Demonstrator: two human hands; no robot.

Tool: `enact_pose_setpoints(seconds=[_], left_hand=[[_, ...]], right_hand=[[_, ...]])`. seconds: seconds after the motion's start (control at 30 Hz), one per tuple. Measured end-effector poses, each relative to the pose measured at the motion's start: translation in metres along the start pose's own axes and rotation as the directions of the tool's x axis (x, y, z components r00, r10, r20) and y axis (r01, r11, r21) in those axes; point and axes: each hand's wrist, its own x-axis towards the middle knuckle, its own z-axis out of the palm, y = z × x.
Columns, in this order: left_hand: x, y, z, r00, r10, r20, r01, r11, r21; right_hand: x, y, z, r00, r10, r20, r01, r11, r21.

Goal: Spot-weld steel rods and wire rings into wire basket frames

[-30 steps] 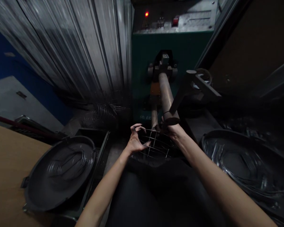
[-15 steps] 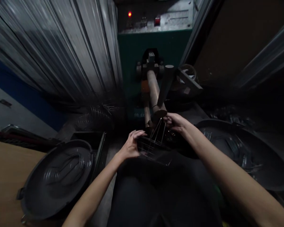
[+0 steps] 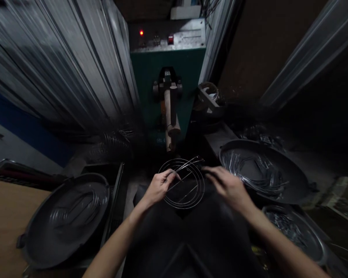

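A round wire grid of concentric rings and straight cross wires (image 3: 182, 184) lies flat over my lap in front of the green welding machine (image 3: 168, 65). My left hand (image 3: 158, 188) pinches its left edge, fingers closed on the wires. My right hand (image 3: 227, 185) hovers at the grid's right edge, fingers stretched out and blurred; contact with the wire is unclear. The machine's two electrode arms (image 3: 171, 119) stand just beyond the grid.
A dark round pan with wire rings (image 3: 66, 220) sits at my left on a wooden bench (image 3: 2, 224). Two pans with cut wires (image 3: 261, 173) (image 3: 292, 231) sit at my right. Corrugated metal sheeting (image 3: 60, 69) rises at the left. A coil of rings (image 3: 113, 143) lies beside the machine.
The wire grid came off the electrode arms and now lies flat on my lap. My right hand let go of its upper edge and dropped back; the view pulled away from the machine.
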Motion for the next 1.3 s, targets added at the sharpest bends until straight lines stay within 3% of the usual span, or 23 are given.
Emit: enact_pose_setpoints(seconds=[0.07,0.2,0.3,0.37,0.47,0.53,0.6,0.67,0.77,0.93,1.07,1.17,1.3], left_hand=[[-0.009,0.007,-0.014,0.996,0.021,0.084,-0.022,1.000,0.016],[-0.011,0.023,-0.037,0.989,0.018,0.149,-0.001,0.993,-0.114],[-0.009,0.023,-0.039,0.978,-0.060,0.202,0.117,0.953,-0.280],[-0.010,0.010,-0.031,0.941,-0.146,0.305,0.254,0.901,-0.351],[-0.018,-0.022,-0.009,0.882,-0.262,0.391,0.389,0.875,-0.290],[-0.023,-0.045,0.008,0.927,-0.255,0.276,0.298,0.946,-0.127],[-0.025,-0.065,0.020,0.989,-0.103,0.101,0.088,0.986,0.143],[-0.025,-0.079,0.025,0.997,0.066,0.029,-0.072,0.900,0.430],[-0.022,-0.089,0.026,0.989,0.137,0.053,-0.139,0.754,0.642],[-0.017,-0.090,0.028,0.984,0.165,0.068,-0.171,0.763,0.624],[-0.013,-0.096,0.033,0.987,0.140,0.077,-0.158,0.770,0.618],[-0.010,-0.101,0.032,0.991,0.089,0.100,-0.133,0.748,0.650],[-0.007,-0.100,0.030,0.990,0.063,0.124,-0.130,0.731,0.670]], right_hand=[[0.004,0.013,-0.030,0.997,-0.027,-0.067,0.021,0.996,-0.091],[0.010,0.003,-0.054,0.993,-0.075,0.093,0.079,0.996,-0.034],[-0.004,-0.015,-0.053,0.997,0.013,0.073,-0.012,1.000,-0.008],[-0.020,-0.018,-0.046,0.992,0.098,0.080,-0.097,0.995,-0.024],[-0.043,-0.001,-0.029,0.957,0.203,0.206,-0.201,0.979,-0.032],[-0.051,0.015,-0.015,0.927,0.236,0.292,-0.237,0.971,-0.031],[-0.051,0.029,-0.002,0.918,0.238,0.316,-0.236,0.971,-0.046],[-0.046,0.036,0.009,0.929,0.221,0.297,-0.205,0.975,-0.084],[-0.040,0.038,0.024,0.944,0.195,0.265,-0.146,0.971,-0.190],[-0.047,0.045,0.040,0.925,0.225,0.308,-0.074,0.898,-0.434],[-0.048,0.055,0.045,0.900,0.250,0.358,-0.044,0.868,-0.494],[-0.036,0.056,0.044,0.869,0.262,0.419,-0.069,0.904,-0.422],[-0.008,0.054,0.030,0.840,0.174,0.514,-0.157,0.985,-0.076]])
